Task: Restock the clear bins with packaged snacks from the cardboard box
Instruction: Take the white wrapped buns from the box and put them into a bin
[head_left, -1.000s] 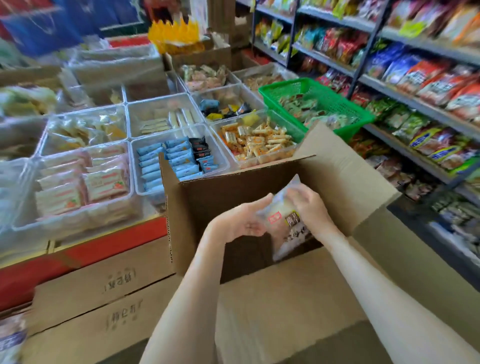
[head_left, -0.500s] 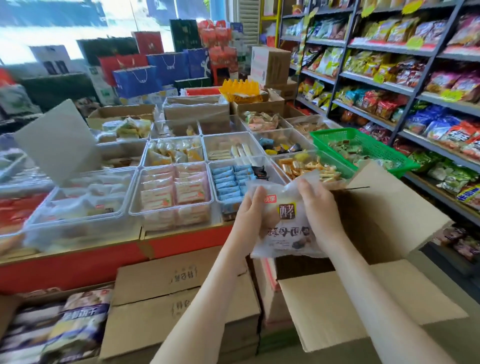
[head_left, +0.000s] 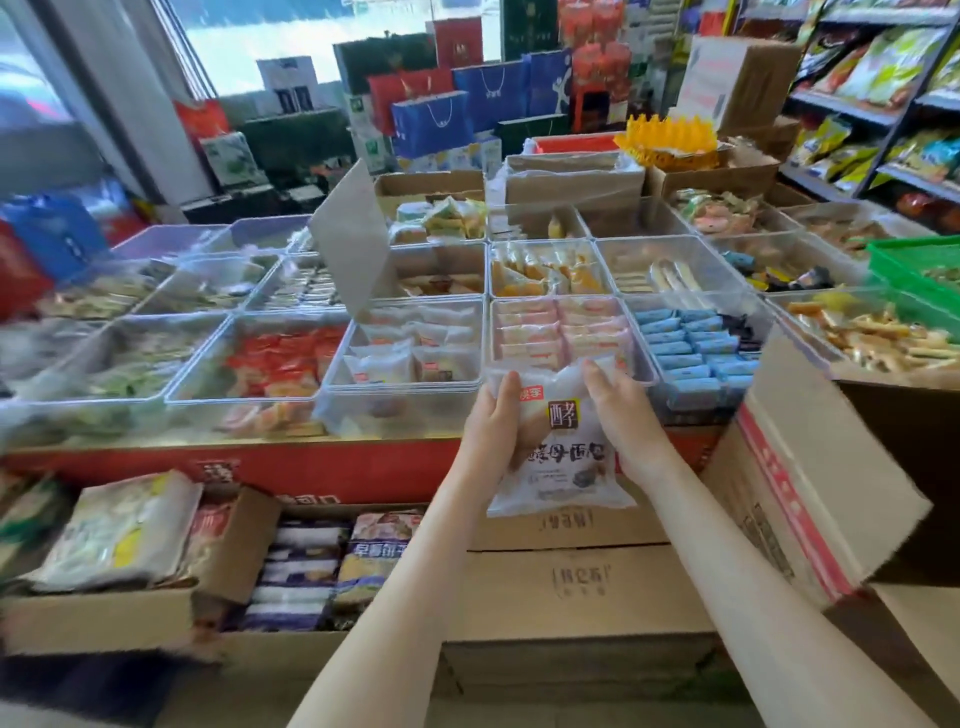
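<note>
- Head view: the left hand (head_left: 497, 434) and right hand (head_left: 626, 421) each pinch an upper side of a white snack bag (head_left: 569, 470), which hangs upright, long axis vertical, just before the front row of bins.
- The half-filled clear bin (head_left: 400, 387) of similar white packets lies ahead and to the left, so the left hand looks nearer.
- The pink-packet bin (head_left: 492, 338) sits straight ahead, and the open cardboard box (head_left: 810, 467) stands to the right.
- A tilted grey flap (head_left: 353, 244) rises behind the bin.

snack bag (head_left: 563, 467): frosted white plastic film, crinkled, catching a soft sheen
bins (head_left: 405, 387): clear hard plastic, smooth and glossy
cardboard box (head_left: 810, 493): plain brown cardboard, matt, slightly rough
basket (head_left: 906, 260): bright green plastic, open mesh
</note>
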